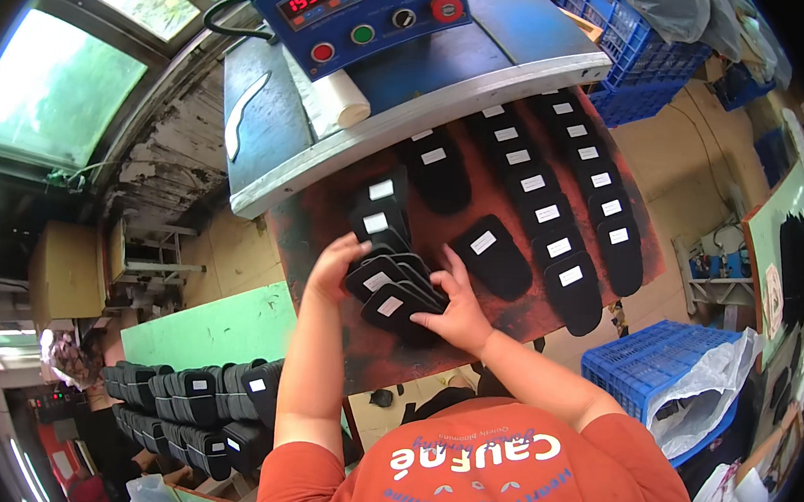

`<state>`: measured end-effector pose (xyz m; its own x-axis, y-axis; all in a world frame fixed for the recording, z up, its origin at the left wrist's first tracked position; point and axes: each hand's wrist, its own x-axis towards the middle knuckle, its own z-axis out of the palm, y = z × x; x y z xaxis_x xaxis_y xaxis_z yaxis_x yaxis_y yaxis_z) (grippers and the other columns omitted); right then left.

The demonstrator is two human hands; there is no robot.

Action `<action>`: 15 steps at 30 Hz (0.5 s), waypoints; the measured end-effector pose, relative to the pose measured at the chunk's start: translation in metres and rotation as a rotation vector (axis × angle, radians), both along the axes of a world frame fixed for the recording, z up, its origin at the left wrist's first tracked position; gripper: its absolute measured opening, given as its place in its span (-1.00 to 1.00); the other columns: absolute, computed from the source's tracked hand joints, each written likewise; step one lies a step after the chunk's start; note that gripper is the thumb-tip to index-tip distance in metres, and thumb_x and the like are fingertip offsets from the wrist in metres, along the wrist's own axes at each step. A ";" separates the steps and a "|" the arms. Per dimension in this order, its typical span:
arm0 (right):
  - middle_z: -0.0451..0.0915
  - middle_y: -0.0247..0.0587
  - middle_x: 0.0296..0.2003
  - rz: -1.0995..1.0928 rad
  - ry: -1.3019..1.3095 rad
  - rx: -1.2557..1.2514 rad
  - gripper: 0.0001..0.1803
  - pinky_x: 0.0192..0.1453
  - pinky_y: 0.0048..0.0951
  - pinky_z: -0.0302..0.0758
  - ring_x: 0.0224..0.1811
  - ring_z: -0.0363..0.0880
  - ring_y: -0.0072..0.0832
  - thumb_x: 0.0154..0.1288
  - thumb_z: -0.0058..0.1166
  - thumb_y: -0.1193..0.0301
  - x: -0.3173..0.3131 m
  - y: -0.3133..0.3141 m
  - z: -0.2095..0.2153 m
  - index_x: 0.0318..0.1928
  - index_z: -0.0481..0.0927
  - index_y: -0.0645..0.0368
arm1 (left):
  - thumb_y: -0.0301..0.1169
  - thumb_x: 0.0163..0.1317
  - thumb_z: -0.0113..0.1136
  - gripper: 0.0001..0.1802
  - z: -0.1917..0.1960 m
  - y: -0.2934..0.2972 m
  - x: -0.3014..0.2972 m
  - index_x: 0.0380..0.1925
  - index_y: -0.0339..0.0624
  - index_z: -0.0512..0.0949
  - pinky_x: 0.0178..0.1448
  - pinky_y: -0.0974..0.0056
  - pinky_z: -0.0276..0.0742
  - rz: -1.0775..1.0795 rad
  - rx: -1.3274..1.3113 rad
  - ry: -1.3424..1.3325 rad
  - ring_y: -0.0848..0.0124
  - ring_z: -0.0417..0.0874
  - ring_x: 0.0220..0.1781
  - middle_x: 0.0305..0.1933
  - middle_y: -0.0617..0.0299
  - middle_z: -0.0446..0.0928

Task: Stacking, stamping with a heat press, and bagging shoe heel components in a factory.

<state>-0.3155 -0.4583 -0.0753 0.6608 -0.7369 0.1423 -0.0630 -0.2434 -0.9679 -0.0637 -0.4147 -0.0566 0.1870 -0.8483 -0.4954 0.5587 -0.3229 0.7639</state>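
Note:
A fanned stack of black insole-shaped pads (397, 285) with white labels lies between my hands, over the dark red table (338, 340). My left hand (333, 266) is closed on the stack's left side, fingertips on its upper edge. My right hand (460, 310) grips the right side, with the thumb at the lower end and fingers along the edge. Just beyond the stack lie more labelled pads (378, 221). A single loose pad (492, 258) rests right of my right hand. Farther right, overlapping pads form two long rows (547, 210).
At the far edge stands a blue control box (359, 16) on a metal-edged machine (413, 110). Bundles of black pads (192, 400) stand at lower left beside a green board (217, 326). Blue crates (639, 364) stand at the right, one with plastic sheeting.

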 end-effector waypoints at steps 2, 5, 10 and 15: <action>0.48 -0.14 0.15 0.228 -0.165 0.445 -0.46 0.30 -0.35 0.35 0.22 0.44 -0.37 -0.01 0.45 0.55 0.013 -0.012 0.012 -0.02 0.46 0.14 | -0.49 0.29 0.12 -0.66 -0.002 0.027 -0.010 0.05 -0.36 0.51 -0.01 0.18 0.66 -0.018 -0.101 0.185 0.25 0.71 -0.08 -0.04 0.08 0.65; 0.55 -0.29 -0.06 0.284 -0.170 0.367 -0.53 0.15 -0.43 0.44 -0.02 0.54 -0.46 -0.01 0.39 0.61 0.014 -0.020 0.043 -0.09 0.46 0.11 | -0.32 0.40 0.06 -0.66 0.000 0.053 -0.005 0.04 -0.33 0.52 0.06 0.18 0.62 0.073 -0.265 0.217 0.23 0.70 -0.04 -0.02 0.05 0.64; 0.57 -0.11 -0.08 0.272 0.231 -0.308 -0.44 0.10 -0.23 0.51 0.03 0.58 -0.15 0.00 0.33 0.55 0.011 -0.014 0.082 0.04 0.39 0.11 | -0.12 0.52 -0.09 -0.57 0.010 0.058 0.032 0.02 -0.24 0.58 0.18 0.31 0.41 0.396 -0.320 -0.483 0.41 0.58 0.07 0.07 0.16 0.63; 0.57 0.00 -0.06 0.428 0.396 -0.177 -0.37 0.14 -0.17 0.51 0.08 0.55 -0.05 -0.06 0.32 0.48 0.018 -0.007 0.088 0.11 0.44 0.14 | -0.11 0.04 0.46 -0.23 -0.011 0.003 0.024 0.18 -0.36 0.48 0.33 0.06 0.40 0.148 0.088 -1.244 -0.04 0.47 0.25 0.15 -0.09 0.56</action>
<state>-0.2978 -0.4656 0.0128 0.9210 -0.3814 -0.0793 -0.2712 -0.4816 -0.8334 -0.0402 -0.4115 -0.0680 0.6582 -0.7522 0.0305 -0.4883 -0.3957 0.7778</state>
